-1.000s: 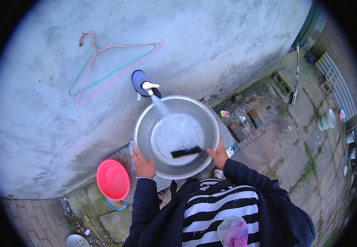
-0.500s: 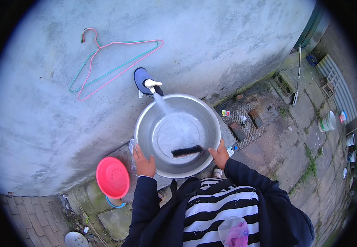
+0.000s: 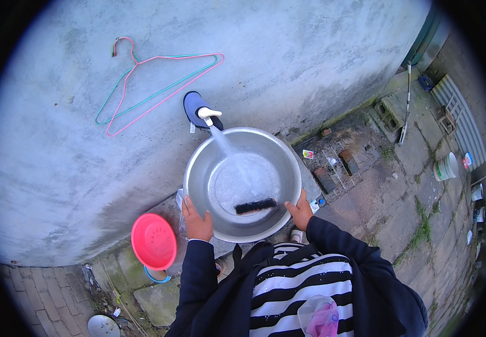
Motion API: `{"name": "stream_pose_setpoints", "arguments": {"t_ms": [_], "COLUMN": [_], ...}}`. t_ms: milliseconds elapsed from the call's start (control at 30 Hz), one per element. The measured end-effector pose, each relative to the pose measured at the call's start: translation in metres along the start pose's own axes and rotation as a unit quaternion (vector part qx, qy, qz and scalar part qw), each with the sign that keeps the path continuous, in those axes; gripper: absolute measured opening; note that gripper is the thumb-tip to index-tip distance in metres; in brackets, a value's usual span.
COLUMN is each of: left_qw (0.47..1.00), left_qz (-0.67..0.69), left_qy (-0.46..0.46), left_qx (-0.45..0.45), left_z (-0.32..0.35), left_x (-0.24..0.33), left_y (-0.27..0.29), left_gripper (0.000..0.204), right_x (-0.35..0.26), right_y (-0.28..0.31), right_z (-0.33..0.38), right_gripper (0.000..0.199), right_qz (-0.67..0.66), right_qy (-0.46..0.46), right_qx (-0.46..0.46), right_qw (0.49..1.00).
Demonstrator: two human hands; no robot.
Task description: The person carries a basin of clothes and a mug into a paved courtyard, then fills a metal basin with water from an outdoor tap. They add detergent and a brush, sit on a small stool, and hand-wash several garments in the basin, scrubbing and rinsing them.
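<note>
A wide metal basin [image 3: 198,151] stands below a running tap [image 3: 205,114] with a white handle and a blue cover. Water [image 3: 224,143] streams down into it. Inside the basin, toward its near side, lies a brush [image 3: 255,206] with dark bristles facing up. My left hand [image 3: 198,223] grips the basin's rim at the near left, thumb inward. On the near right of the same rim, my right hand [image 3: 301,212] holds on with its thumb over the edge; its other fingers are partly hidden outside the basin.
A pink plastic basin [image 3: 154,241] sits at the left above a blue-rimmed one. Pink and green hangers [image 3: 167,90] hang on the wall. To the right are a metal drain grate [image 3: 338,178], a long-handled tool [image 3: 406,106] and a white bucket [image 3: 446,166].
Almost nothing differs. Both hands stay on the basin's rim, the water keeps running, and the brush lies in about the same spot.
</note>
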State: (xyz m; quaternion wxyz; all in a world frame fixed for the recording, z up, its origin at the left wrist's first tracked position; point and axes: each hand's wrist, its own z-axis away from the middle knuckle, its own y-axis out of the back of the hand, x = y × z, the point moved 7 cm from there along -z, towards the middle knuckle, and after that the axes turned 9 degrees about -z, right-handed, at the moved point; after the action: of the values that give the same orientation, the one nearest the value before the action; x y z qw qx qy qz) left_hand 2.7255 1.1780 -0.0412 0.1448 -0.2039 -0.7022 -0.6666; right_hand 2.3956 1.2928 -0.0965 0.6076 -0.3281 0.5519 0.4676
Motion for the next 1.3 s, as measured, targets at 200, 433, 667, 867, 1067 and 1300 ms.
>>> {"name": "stream_pose_setpoints", "arguments": {"t_ms": [200, 433, 667, 867, 1067, 1300], "left_qw": [1.000, 1.000, 1.000, 1.000, 1.000, 1.000], "left_qz": [-0.005, 0.003, 0.005, 0.006, 0.008, 0.014], "left_qy": [-0.013, 0.000, 0.005, 0.010, 0.002, 0.008], "left_qx": [0.017, 0.002, -0.003, -0.005, -0.003, -0.003], "left_z": [0.0003, 0.0001, 0.0000, 0.0013, 0.0001, 0.0003], "left_x": [-0.0034, -0.0020, 0.0001, 0.0011, 0.0005, 0.0005], "left_y": [-0.0019, -0.0013, -0.0001, 0.0018, -0.0002, 0.0002], "left_gripper": [0.079, 0.078, 0.079, 0.078, 0.079, 0.079], "right_x": [0.0016, 0.0013, 0.0011, 0.0011, 0.0072, 0.0055], "right_y": [0.0000, -0.0003, -0.0004, -0.0014, 0.0003, 0.0000], "right_z": [-0.0002, 0.0002, 0.0000, -0.0001, -0.0015, -0.0019], "right_gripper": [0.039, 0.039, 0.040, 0.041, 0.042, 0.043], "right_qz": [0.005, 0.001, -0.004, -0.013, -0.012, -0.002], "right_qy": [0.006, -0.003, 0.000, -0.012, -0.013, -0.017], "right_qx": [0.002, -0.002, -0.008, -0.012, -0.011, -0.014], "right_qw": [1.000, 1.000, 1.000, 1.000, 1.000, 1.000]}}
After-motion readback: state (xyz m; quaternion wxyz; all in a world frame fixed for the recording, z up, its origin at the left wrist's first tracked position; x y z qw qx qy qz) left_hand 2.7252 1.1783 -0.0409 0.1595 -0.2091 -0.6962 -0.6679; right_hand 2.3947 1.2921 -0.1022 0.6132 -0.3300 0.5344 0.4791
